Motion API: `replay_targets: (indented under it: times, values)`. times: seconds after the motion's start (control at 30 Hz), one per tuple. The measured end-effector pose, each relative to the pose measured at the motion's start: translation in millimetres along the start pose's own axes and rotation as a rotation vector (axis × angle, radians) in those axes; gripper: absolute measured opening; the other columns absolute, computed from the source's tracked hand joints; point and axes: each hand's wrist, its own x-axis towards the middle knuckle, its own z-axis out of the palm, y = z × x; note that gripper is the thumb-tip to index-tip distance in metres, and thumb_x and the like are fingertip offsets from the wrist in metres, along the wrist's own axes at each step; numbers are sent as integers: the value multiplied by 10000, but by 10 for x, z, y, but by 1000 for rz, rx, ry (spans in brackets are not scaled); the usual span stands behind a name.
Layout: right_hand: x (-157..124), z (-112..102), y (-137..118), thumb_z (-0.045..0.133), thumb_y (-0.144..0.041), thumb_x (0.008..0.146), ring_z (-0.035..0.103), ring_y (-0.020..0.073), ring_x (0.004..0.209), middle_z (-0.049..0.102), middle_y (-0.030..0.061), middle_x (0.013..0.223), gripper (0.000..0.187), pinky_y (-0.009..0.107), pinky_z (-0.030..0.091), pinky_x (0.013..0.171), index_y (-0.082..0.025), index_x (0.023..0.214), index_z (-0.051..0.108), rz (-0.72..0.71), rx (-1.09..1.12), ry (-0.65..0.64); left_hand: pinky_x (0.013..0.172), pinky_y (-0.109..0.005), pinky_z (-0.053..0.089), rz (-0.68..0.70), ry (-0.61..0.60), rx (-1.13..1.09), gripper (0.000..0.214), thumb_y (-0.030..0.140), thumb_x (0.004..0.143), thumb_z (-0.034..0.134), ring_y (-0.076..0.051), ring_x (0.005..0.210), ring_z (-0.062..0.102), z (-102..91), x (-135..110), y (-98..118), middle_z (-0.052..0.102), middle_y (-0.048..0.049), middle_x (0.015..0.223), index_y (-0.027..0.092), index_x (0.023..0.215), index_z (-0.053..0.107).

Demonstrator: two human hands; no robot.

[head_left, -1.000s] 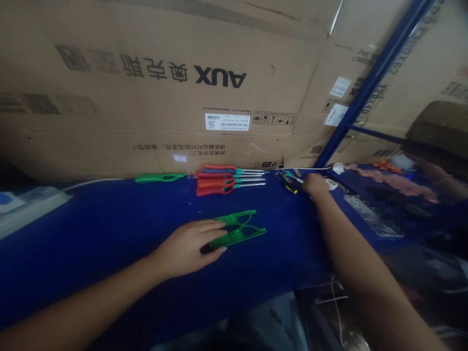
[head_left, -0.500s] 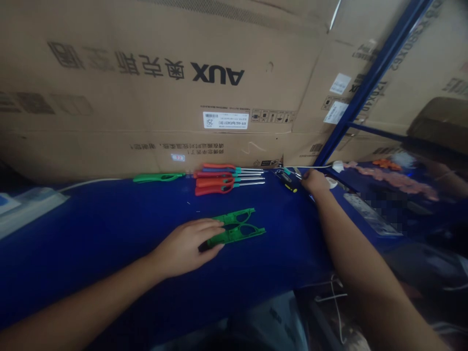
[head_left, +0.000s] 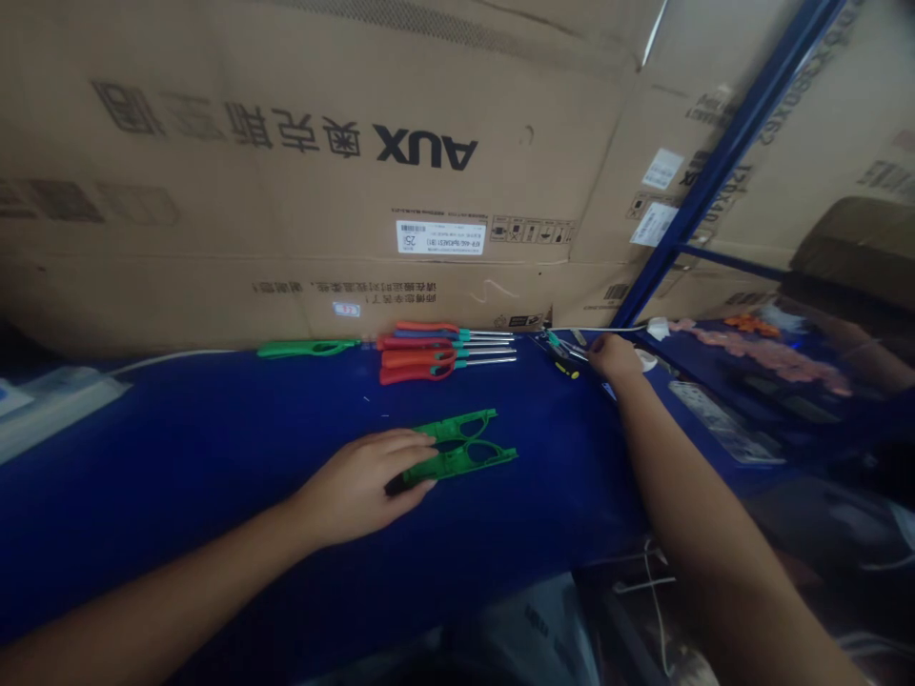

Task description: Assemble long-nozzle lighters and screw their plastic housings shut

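Two green lighter casing halves (head_left: 476,455) lie side by side on the blue work surface, their hollow inner sides facing up. My left hand (head_left: 376,481) is curled over their left ends, thumb on the near side. Farther off to the right, my right hand (head_left: 615,360) is closed around one end of a thin metal lighter tube (head_left: 570,347) with a teal tip. The fingertips are partly hidden. A black-and-yellow handled tool (head_left: 563,365) lies just left of that hand. Several red lighters with metal tubes (head_left: 421,357) lie in a stack near the box.
A large cardboard box (head_left: 286,219) stands along the back of the blue surface (head_left: 235,448). One green lighter casing (head_left: 307,349) lies at its foot. A plastic bag (head_left: 64,405) is at the left. A blue metal post (head_left: 715,181) rises at the right, beside pink pieces (head_left: 772,354).
The teal-tipped metal tube has shifted slightly left with my right hand. My left hand stays on the green casing halves.
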Motion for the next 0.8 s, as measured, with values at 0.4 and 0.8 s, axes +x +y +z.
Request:
replay_targets:
  times: [0.4, 0.8]
  values:
    - [12, 46, -26, 652, -295, 935, 652, 260, 1084, 667, 123, 1195, 260, 431, 543, 918, -149, 1150, 660, -29, -37, -127, 1036, -421, 558, 8, -2, 12, 335, 387, 965, 563, -245, 1193, 665, -14, -1, 5, 720, -60, 1261, 235, 1226, 706]
    - [-50, -121, -205, 524, -240, 885, 626, 281, 968, 669, 149, 1003, 140, 405, 480, 865, -179, 1010, 538, -296, 467, 181, 1033, -426, 562, 15, 3, 38, 326, 370, 965, 554, -250, 1190, 670, -14, -1, -27, 721, -51, 1263, 235, 1220, 706]
